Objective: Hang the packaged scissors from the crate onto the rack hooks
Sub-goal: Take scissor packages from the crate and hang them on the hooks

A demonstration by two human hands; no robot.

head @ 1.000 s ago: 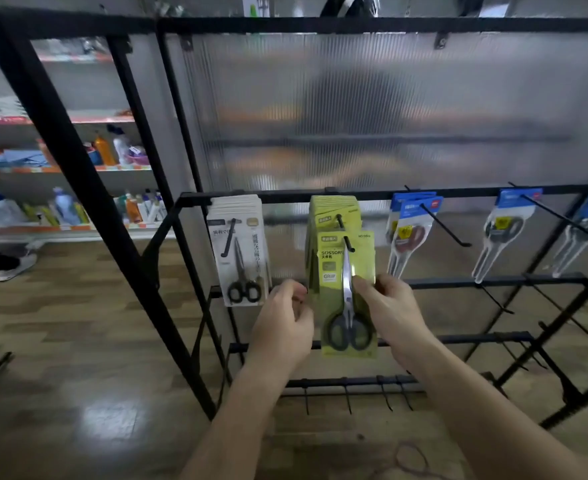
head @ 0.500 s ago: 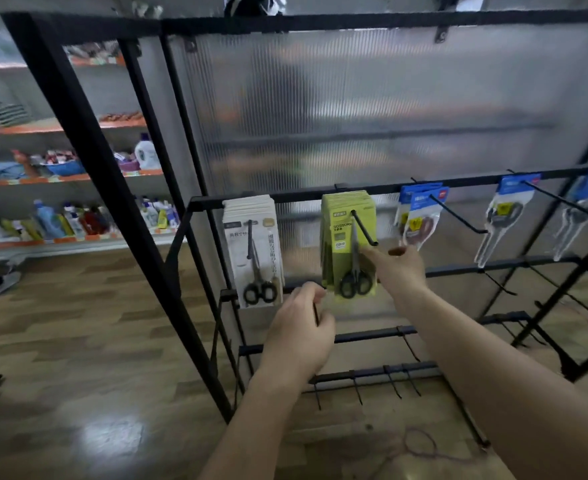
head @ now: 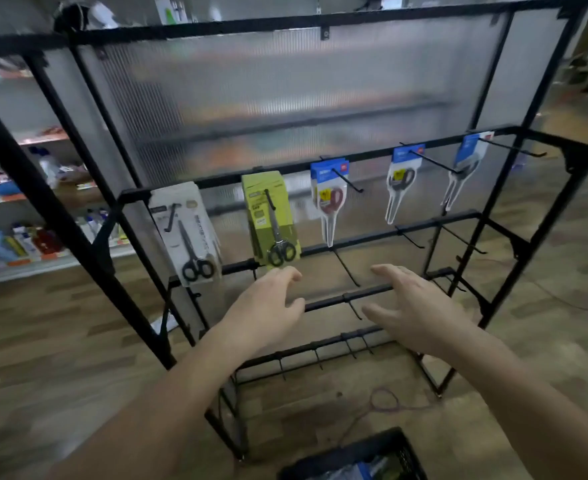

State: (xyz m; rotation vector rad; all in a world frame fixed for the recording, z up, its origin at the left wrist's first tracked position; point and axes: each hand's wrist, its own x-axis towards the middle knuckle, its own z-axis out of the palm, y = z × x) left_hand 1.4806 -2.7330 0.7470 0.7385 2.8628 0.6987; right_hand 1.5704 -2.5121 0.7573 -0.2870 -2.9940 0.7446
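Cut off: crate [head: 334, 457] at the bottom edge, only its far part in frame.
Crate contents: blurred blue and green wrapping.
Packs: five loaded hooks on rack [head: 251, 22], mid frame: white stack [head: 190, 233], green stack [head: 273, 220], blue packs [head: 328, 199] on three.
Left hand [head: 268, 306]: centre, loosely spread, empty.
Right hand [head: 413, 306]: beside it, spread, empty.

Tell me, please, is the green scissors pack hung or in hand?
Hung: the green scissors pack hangs from the rack; the left hand and right hand are open below it, holding nothing.

bare left hand [head: 268, 308], bare right hand [head: 420, 311], forearms bare
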